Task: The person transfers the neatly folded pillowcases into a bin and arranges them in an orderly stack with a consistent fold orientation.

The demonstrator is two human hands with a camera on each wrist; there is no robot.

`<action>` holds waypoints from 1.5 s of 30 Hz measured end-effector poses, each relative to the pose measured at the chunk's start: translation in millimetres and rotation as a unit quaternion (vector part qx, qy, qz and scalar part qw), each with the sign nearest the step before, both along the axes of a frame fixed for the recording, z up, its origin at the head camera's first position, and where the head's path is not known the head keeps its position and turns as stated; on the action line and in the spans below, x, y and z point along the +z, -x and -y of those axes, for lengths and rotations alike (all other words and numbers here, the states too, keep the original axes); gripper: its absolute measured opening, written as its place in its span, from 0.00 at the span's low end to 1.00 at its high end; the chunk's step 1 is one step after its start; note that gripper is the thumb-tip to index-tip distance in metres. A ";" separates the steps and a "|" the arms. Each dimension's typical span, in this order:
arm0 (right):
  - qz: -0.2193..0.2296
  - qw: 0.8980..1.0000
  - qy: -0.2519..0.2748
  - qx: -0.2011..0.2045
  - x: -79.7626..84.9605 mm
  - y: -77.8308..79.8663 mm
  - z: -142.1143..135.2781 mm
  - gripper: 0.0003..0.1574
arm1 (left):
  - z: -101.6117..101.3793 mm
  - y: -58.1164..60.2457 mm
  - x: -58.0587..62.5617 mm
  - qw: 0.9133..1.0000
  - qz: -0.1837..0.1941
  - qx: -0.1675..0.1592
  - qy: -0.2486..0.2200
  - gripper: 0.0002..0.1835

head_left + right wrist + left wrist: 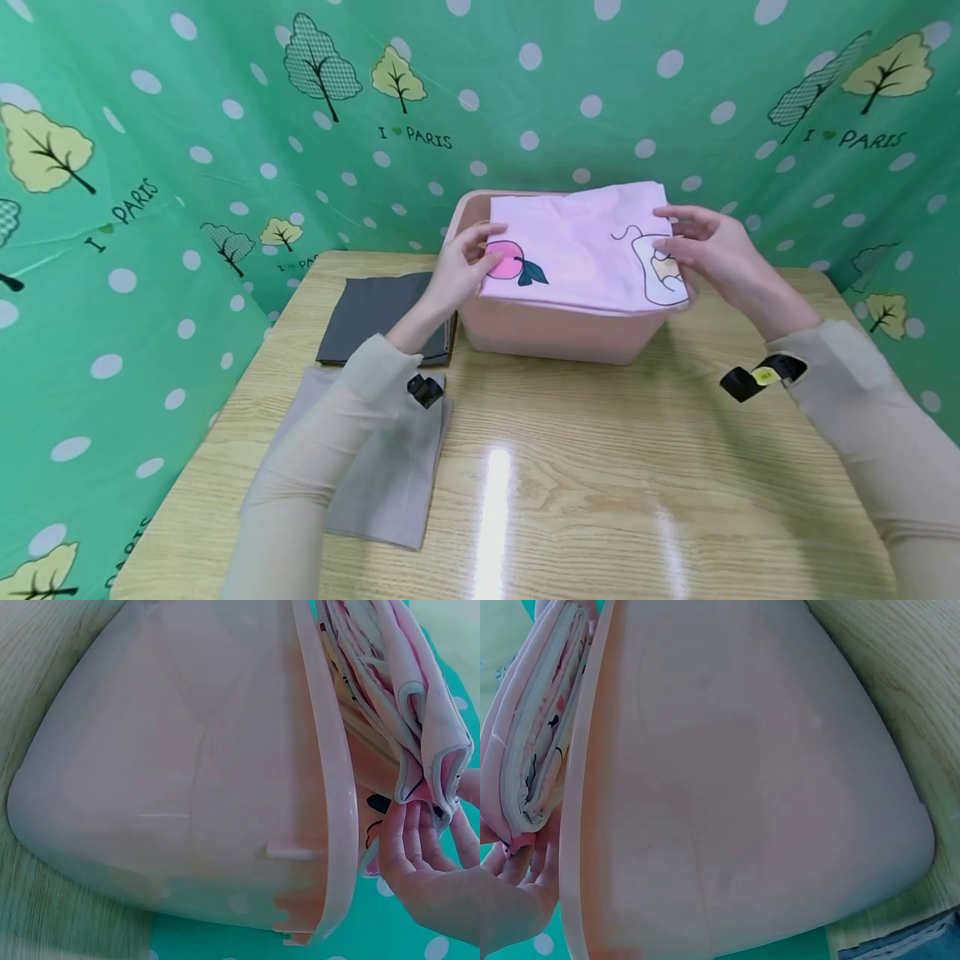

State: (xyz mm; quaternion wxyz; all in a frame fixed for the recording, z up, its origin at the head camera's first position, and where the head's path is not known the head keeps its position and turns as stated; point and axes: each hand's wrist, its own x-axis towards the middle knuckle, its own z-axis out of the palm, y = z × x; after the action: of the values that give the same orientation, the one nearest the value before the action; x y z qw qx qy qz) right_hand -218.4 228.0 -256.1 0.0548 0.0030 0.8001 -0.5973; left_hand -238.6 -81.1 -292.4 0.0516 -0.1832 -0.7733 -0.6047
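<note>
Folded cloth (585,242) over mouth of bin (555,332), long axis left to right; rim contact unclear. Left hand (465,262) pinches left end, right hand (711,247) right end; neither nearer.

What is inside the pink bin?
A strip of inner wall shows at left; the folded pink cloth, gripped by the left hand and right hand, hides any deeper contents.

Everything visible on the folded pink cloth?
The folded pink cloth looks like soft fabric in layers, edges showing in the wrist views. Its top bears a pink fruit print with dark leaves and a white, dark-outlined figure. It's held roughly flat over the pink bin, left hand and right hand gripping opposite ends.
</note>
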 end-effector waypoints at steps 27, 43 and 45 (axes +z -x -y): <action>0.051 0.999 0.007 -0.007 7.0 26.1 4.8 0.36 | -4.1 22.0 4.5 0.999 0.033 0.021 0.017 0.18; 0.061 0.997 -0.047 -0.016 4.6 38.9 8.8 0.35 | -7.2 27.4 2.6 0.998 0.042 0.037 0.019 0.18; 0.061 0.996 -0.056 -0.016 3.3 40.2 9.3 0.36 | -7.4 28.3 1.9 0.998 0.045 0.040 0.022 0.18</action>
State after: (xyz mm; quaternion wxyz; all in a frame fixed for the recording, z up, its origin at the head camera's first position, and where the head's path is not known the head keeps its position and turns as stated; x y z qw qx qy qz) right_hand -258.6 218.6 -252.8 0.0938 0.0555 0.8275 -0.5508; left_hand -266.9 -73.7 -290.6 0.0362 -0.1260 -0.7949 -0.5924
